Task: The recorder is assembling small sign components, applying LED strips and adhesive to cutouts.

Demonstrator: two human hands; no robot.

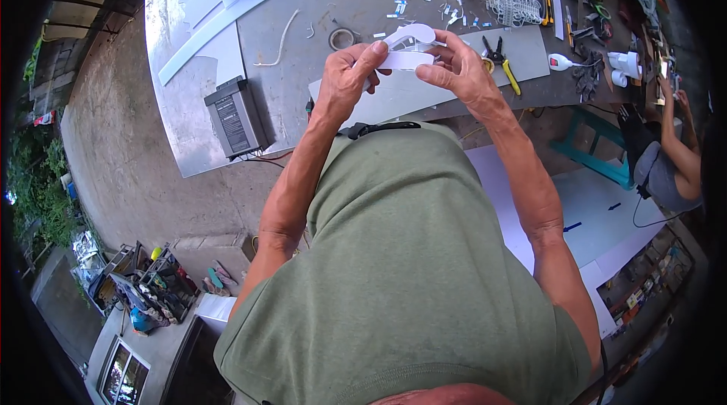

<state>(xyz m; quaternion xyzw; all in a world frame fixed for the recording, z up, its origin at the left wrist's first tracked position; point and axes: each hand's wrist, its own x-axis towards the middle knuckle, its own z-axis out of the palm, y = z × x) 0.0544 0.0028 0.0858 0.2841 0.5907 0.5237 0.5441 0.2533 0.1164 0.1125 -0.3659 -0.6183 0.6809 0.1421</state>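
Note:
Both my hands hold a white curved piece (pixel 409 61), hollow-looking with a rounded upper end, over the near edge of the grey worktable. My left hand (pixel 348 78) pinches its left end between thumb and fingers. At its right side, my right hand (pixel 463 70) grips it with the thumb in front and fingers behind. What the piece is exactly, I cannot tell. A roll of tape (pixel 342 39) lies just beyond my left hand. Right of my right hand are yellow-handled pliers (pixel 509 72) on a pale flat sheet (pixel 530 45).
A dark power supply box (pixel 237 119) with wires sits at the table's left. Small white-and-blue pieces (pixel 400 7), a heap of white strip (pixel 515 2) and tools lie farther back. On the right stand a teal stool (pixel 594 144) and another person (pixel 670 166).

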